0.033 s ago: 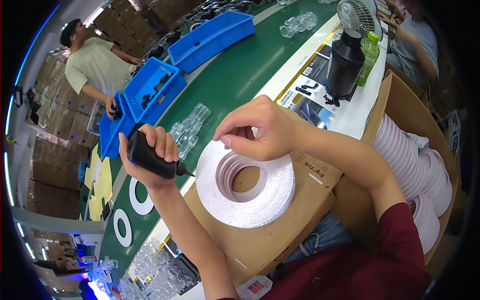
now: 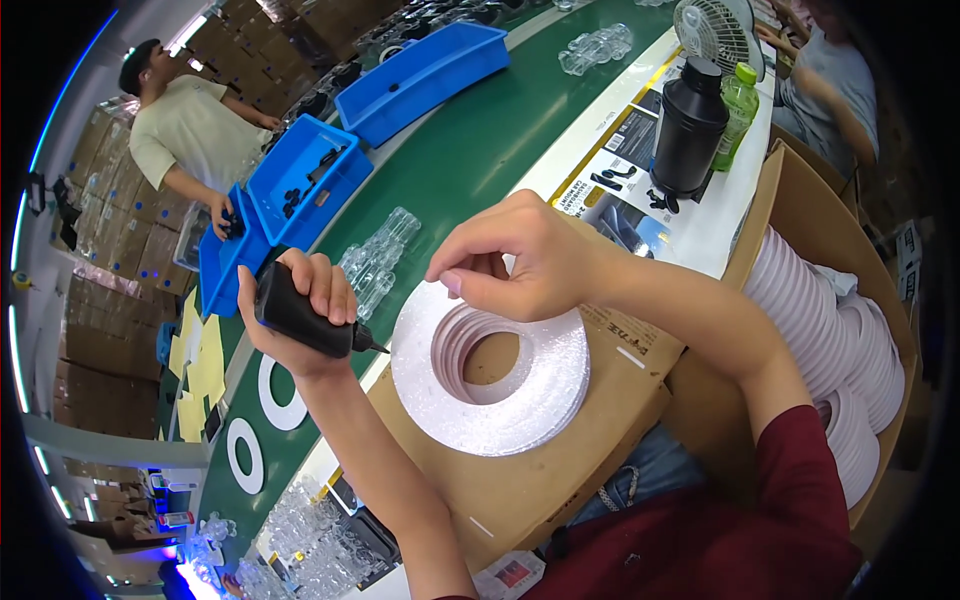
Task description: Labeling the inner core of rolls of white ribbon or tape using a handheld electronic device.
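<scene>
My left hand [image 2: 305, 305] is wrapped round a black squeeze bottle [image 2: 300, 312]. The bottle lies tilted, its thin nozzle [image 2: 372, 342] pointing right and down, close to the left edge of a stack of white rings [image 2: 545, 400]. Over the far side of that stack is my right hand [image 2: 525, 262], bent at the wrist with thumb and fingertips pinched together. Whatever the pinch holds, if anything, is hidden. The rings rest on a brown cardboard box [image 2: 450, 490] in front of me.
Two single white rings [image 2: 245, 455] and clear plastic parts [image 2: 380, 262] lie on the green conveyor belt [image 2: 470, 165]. Blue bins [image 2: 425, 85] stand beyond. At right are a large black bottle [image 2: 690, 135], a green bottle [image 2: 738, 110], a fan [image 2: 715, 30] and a carton of ring stacks [image 2: 775, 190]. Co-workers sit nearby.
</scene>
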The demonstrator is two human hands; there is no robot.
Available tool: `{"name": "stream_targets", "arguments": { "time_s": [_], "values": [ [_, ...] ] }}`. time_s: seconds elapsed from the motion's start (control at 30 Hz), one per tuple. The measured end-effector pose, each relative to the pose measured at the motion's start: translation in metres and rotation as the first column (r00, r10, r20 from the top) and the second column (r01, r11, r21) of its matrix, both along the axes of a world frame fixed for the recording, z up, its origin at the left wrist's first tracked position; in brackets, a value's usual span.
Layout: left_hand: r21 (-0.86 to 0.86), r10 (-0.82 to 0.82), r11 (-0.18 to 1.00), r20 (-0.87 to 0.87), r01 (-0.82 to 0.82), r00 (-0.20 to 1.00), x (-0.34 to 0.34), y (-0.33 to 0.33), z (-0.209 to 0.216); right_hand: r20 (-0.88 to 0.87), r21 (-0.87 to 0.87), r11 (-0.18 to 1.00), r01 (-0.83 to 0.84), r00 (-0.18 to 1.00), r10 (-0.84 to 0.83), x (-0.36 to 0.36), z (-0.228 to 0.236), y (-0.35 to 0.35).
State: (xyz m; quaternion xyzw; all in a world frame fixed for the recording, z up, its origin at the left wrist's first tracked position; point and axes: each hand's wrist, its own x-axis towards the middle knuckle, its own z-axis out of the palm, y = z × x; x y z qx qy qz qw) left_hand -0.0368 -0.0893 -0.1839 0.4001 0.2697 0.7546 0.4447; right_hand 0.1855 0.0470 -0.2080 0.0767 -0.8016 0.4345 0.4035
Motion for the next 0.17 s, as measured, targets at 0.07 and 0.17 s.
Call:
{"name": "stream_targets", "arguments": {
  "time_s": [0.07,0.17],
  "values": [
    [0.004,-0.001,1.000,-0.002,0.001,1.000,-0.002,-0.002,-0.002,0.011,0.008,1.000,-0.008,1.000,0.008,0.002,0.005,-0.001],
    [0.011,0.003,1.000,0.000,-0.003,1.000,-0.003,-0.003,-0.004,0.099,-0.121,0.973,-0.194,0.973,0.207,0.007,0.014,-0.005]
  ]
}}
